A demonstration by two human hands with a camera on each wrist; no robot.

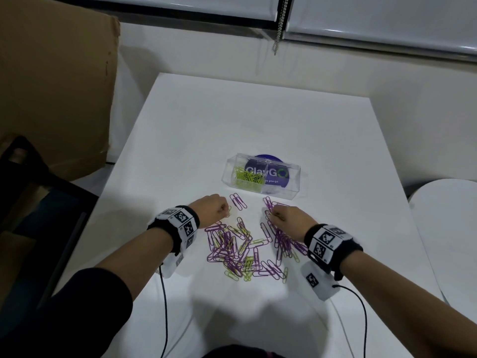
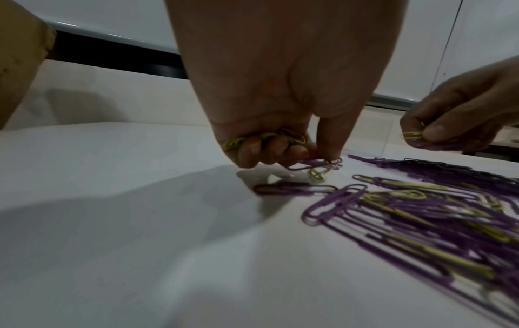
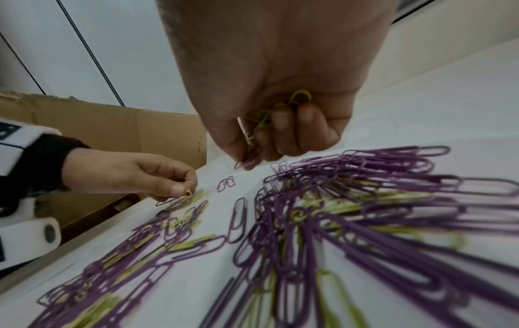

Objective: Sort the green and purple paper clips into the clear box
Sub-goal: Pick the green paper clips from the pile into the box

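A mixed heap of purple and green paper clips (image 1: 240, 251) lies on the white table (image 1: 180, 151) in front of me. The clear box (image 1: 260, 177) stands just beyond it, with green clips (image 1: 249, 178) in its left compartment. My left hand (image 1: 214, 209) holds several green clips (image 2: 266, 138) in its curled fingers, and thumb and forefinger pinch at a clip (image 2: 317, 172) on the table. My right hand (image 1: 286, 219) hovers over the right heap (image 3: 365, 210), gripping a bunch of green clips (image 3: 280, 111) in its fist, its fingertips down on the table.
A large cardboard box (image 1: 56, 86) stands at the table's left. A purple round sticker (image 1: 278, 174) shows through the clear box's right compartment. A white rounded seat (image 1: 449, 228) is at the right. Cables (image 1: 165, 306) trail from both wrist cameras.
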